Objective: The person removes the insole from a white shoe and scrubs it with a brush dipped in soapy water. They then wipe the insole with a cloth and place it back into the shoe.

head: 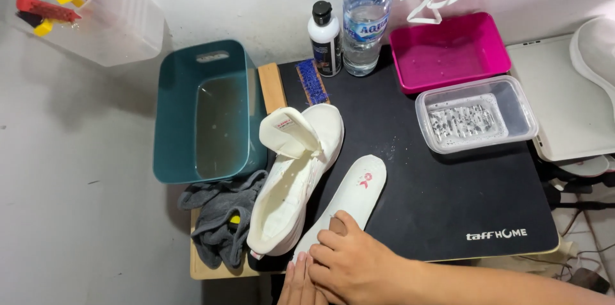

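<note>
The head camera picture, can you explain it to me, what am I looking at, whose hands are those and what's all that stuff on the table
The camera sits on a person's head and looks down at their two bare hands. The right hand presses on a white insole lying on a black mat; the left hand touches its near end. Beside it lies a white shoe, with a grey cloth and a teal tub of water to the left. Behind stand two bottles, a pink tray and a clear container.

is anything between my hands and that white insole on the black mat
Nothing visible. The right hand already rests on the white foam insole, and the left hand touches its near end.
</note>
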